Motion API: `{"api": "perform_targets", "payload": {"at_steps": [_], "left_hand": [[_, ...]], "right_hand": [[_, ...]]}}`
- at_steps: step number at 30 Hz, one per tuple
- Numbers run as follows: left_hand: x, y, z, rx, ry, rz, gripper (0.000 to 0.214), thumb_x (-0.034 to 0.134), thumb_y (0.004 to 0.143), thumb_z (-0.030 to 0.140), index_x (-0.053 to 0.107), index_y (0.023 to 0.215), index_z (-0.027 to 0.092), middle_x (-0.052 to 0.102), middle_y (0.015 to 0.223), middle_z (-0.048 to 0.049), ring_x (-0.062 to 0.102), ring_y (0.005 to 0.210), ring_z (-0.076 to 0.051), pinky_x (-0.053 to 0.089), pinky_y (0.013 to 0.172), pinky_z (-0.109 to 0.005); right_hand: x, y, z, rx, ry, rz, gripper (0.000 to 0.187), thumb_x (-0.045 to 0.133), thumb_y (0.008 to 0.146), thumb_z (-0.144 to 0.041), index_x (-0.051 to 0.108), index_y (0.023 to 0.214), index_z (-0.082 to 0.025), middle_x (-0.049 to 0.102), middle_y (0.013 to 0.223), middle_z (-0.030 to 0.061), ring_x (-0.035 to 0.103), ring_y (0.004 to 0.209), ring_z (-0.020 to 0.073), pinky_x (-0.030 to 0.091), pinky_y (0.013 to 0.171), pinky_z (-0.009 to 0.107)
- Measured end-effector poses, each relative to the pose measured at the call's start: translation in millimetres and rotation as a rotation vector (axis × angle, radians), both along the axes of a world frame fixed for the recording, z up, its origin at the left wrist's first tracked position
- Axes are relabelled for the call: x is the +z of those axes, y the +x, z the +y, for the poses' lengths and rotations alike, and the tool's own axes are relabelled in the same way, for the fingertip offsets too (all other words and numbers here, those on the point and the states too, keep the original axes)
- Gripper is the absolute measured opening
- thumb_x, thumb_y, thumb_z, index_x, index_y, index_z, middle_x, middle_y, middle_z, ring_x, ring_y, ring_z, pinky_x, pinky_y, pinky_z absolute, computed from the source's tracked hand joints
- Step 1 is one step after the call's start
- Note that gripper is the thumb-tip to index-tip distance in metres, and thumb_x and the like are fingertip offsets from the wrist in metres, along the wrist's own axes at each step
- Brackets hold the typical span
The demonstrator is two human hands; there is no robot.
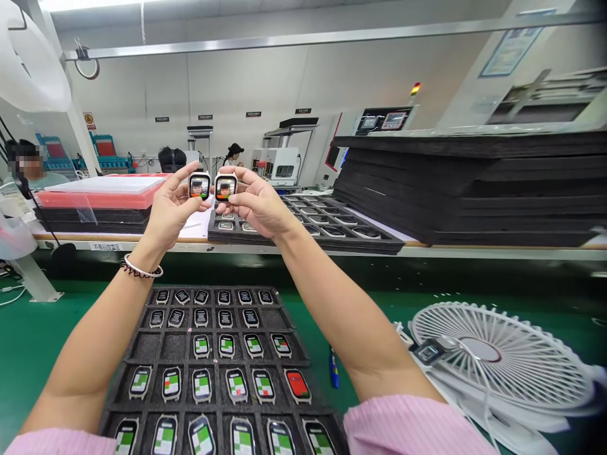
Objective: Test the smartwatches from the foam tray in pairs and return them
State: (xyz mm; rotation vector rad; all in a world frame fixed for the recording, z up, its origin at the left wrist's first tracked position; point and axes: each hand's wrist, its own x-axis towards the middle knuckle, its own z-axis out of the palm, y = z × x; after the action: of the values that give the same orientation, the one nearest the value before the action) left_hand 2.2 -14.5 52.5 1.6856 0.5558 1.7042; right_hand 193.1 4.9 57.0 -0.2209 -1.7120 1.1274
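I hold both arms stretched out and raised. My left hand (171,208) pinches a small white-rimmed smartwatch body (200,186) with a lit screen. Beside it, nearly touching, my right hand (256,203) holds a second watch body (226,187), its screen lit too. Below my arms a black foam tray (152,346) lies on the green bench, with several watch bodies in its pockets; many show green and white screens, and one (298,385) shows red. A few pockets at the left are bare.
A second black tray (379,242) with watch bodies sits on the far shelf, next to a tall stack of black foam trays (474,189). A white fan (502,360) lies at right. A blue pen (334,370) lies beside the tray. People sit in the background.
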Motion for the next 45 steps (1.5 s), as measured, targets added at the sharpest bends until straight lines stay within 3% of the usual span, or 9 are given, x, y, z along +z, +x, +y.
{"api": "perform_targets", "payload": {"at_steps": [8, 14, 21, 30, 36, 41, 45], "left_hand": [[-0.2, 2.2, 3.2, 0.031, 0.122, 0.029, 0.057, 0.082, 0.068, 0.016, 0.065, 0.122, 0.025, 0.068, 0.089, -0.0004, 0.065, 0.069, -0.012, 0.059, 0.069, -0.025], [-17.8, -0.8, -3.6, 0.032, 0.099, 0.036, 0.057, 0.085, 0.069, 0.021, 0.064, 0.122, 0.024, 0.068, 0.088, 0.0006, 0.067, 0.064, -0.011, 0.059, 0.065, -0.023], [-61.8, -7.6, -23.5, -0.001, -0.098, 0.041, 0.061, 0.084, 0.069, 0.021, 0.060, 0.125, 0.022, 0.068, 0.091, -0.0004, 0.070, 0.067, -0.012, 0.061, 0.067, -0.024], [-114.4, -14.2, -44.1, 0.004, -0.361, 0.040, 0.059, 0.080, 0.068, 0.017, 0.059, 0.123, 0.017, 0.068, 0.088, 0.0003, 0.071, 0.064, -0.011, 0.060, 0.063, -0.021], [-140.7, -18.1, -46.1, -0.020, -0.451, 0.037, 0.061, 0.077, 0.067, 0.012, 0.059, 0.124, 0.018, 0.069, 0.099, -0.0016, 0.071, 0.068, -0.010, 0.059, 0.065, -0.019], [-138.0, -18.5, -40.8, -0.009, -0.429, 0.034, 0.060, 0.077, 0.067, 0.011, 0.060, 0.124, 0.019, 0.070, 0.096, -0.0012, 0.072, 0.069, -0.011, 0.059, 0.065, -0.020], [-104.1, -24.7, -18.0, 0.026, -0.270, 0.016, 0.062, 0.077, 0.065, 0.009, 0.062, 0.125, 0.021, 0.070, 0.091, -0.0001, 0.071, 0.069, -0.012, 0.061, 0.072, -0.025]], "right_hand": [[-0.9, 6.6, 3.0, 0.003, 0.058, 0.010, 0.059, 0.082, 0.077, -0.029, 0.051, 0.126, -0.022, 0.066, 0.100, 0.0022, 0.068, 0.079, 0.0176, 0.057, 0.073, 0.030], [-17.5, 7.7, -7.1, 0.029, 0.020, 0.018, 0.056, 0.080, 0.079, -0.025, 0.051, 0.126, -0.020, 0.066, 0.100, 0.0025, 0.069, 0.078, 0.0159, 0.057, 0.073, 0.027], [-65.8, 5.1, -17.6, 0.060, -0.111, 0.025, 0.053, 0.072, 0.076, -0.016, 0.052, 0.125, -0.021, 0.067, 0.097, 0.0010, 0.069, 0.077, 0.0159, 0.058, 0.073, 0.027], [-137.7, 1.8, -22.5, 0.135, -0.349, 0.048, 0.046, 0.074, 0.080, -0.020, 0.055, 0.122, -0.019, 0.071, 0.105, 0.0049, 0.071, 0.073, 0.0155, 0.057, 0.068, 0.026], [-168.2, 4.3, -25.8, 0.122, -0.440, 0.033, 0.048, 0.074, 0.078, -0.019, 0.055, 0.122, -0.019, 0.072, 0.103, 0.0047, 0.072, 0.072, 0.0166, 0.057, 0.065, 0.026], [-177.3, 6.3, -26.6, 0.111, -0.477, 0.039, 0.048, 0.074, 0.078, -0.020, 0.056, 0.122, -0.019, 0.071, 0.106, 0.0060, 0.071, 0.071, 0.0169, 0.056, 0.065, 0.028], [-181.7, 7.2, -27.2, 0.089, -0.511, 0.025, 0.049, 0.074, 0.076, -0.019, 0.056, 0.121, -0.020, 0.071, 0.106, 0.0075, 0.070, 0.071, 0.0179, 0.056, 0.066, 0.030]]}}
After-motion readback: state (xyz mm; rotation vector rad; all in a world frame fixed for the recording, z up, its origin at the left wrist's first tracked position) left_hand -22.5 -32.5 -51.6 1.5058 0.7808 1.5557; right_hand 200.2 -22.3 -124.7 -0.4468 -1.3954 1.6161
